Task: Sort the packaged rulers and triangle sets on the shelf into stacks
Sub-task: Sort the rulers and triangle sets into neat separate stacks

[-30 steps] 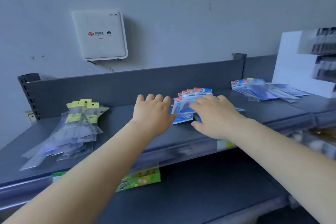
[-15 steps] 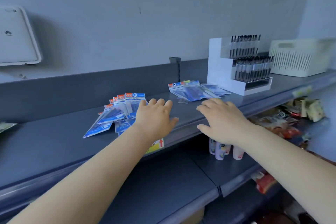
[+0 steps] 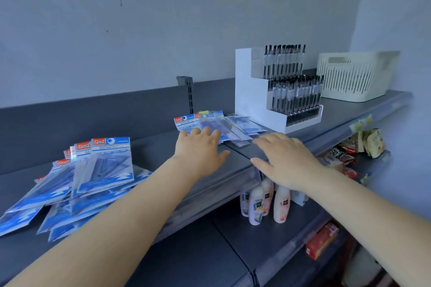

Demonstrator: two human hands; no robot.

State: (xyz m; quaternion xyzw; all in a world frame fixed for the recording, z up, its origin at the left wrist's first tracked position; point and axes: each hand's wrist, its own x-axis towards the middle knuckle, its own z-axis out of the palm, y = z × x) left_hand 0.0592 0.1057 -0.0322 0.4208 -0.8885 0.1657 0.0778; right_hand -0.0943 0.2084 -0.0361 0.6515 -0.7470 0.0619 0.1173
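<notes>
Head: two packet piles (image 3: 77, 177), two hands (image 3: 235, 156).

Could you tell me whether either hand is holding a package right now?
Neither: the left hand and right hand are both open, reaching toward the far packet pile.

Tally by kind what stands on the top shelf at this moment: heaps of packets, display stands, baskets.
Heaps of blue packets: 2, left heap and right heap
White pen display stand: 1
Cream basket: 1
Total: 4
</notes>
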